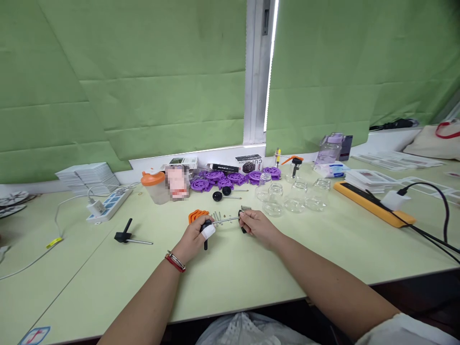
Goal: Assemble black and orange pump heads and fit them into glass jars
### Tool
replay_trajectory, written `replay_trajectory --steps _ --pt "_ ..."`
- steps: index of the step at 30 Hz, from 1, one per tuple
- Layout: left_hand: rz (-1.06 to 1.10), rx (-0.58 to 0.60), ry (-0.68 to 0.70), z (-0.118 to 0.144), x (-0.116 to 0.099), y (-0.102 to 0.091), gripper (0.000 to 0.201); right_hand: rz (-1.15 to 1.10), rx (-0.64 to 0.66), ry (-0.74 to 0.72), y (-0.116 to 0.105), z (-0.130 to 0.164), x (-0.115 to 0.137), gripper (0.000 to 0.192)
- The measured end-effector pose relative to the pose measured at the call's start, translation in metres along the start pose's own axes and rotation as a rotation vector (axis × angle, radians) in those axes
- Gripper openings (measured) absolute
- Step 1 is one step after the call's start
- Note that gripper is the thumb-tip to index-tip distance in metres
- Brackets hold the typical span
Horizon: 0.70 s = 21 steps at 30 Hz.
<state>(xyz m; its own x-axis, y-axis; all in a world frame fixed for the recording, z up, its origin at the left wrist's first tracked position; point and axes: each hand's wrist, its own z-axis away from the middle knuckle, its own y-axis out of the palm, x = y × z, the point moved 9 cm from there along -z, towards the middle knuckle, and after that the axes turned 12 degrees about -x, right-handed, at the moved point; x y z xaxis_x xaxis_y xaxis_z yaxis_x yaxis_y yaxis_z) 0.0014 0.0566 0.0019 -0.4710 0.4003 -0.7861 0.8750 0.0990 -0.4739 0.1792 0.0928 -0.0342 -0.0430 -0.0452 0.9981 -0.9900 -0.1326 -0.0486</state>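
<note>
My left hand, with white tape on a finger, is closed around a black handle at one end of a thin metal rod. At the rod's other end, my right hand pinches a small black part, its shape partly hidden by the fingers. A coil spring lies just beyond the right hand. Beyond the left hand are orange plastic pieces, with several loose metal pins near the rod. A similar black handle with a metal rod rests on the table to the left.
Two round black knobs with rods lie farther back, before purple plastic wheels. Several clear glass jars stand at right. A shaker cup with an orange lid, a white power strip and an orange power strip flank the work area.
</note>
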Motion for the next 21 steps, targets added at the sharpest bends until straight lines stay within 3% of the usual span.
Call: replay_trajectory --steps 7,21 --pt "0.005 -0.001 -0.017 0.0001 0.0000 -0.0001 0.021 -0.077 -0.004 -0.060 -0.0018 0.0003 0.0075 0.031" --pt "-0.017 -0.009 0.002 -0.0008 -0.0022 -0.0010 0.020 -0.049 -0.024 -0.031 -0.0024 -0.0002 0.0050 0.036"
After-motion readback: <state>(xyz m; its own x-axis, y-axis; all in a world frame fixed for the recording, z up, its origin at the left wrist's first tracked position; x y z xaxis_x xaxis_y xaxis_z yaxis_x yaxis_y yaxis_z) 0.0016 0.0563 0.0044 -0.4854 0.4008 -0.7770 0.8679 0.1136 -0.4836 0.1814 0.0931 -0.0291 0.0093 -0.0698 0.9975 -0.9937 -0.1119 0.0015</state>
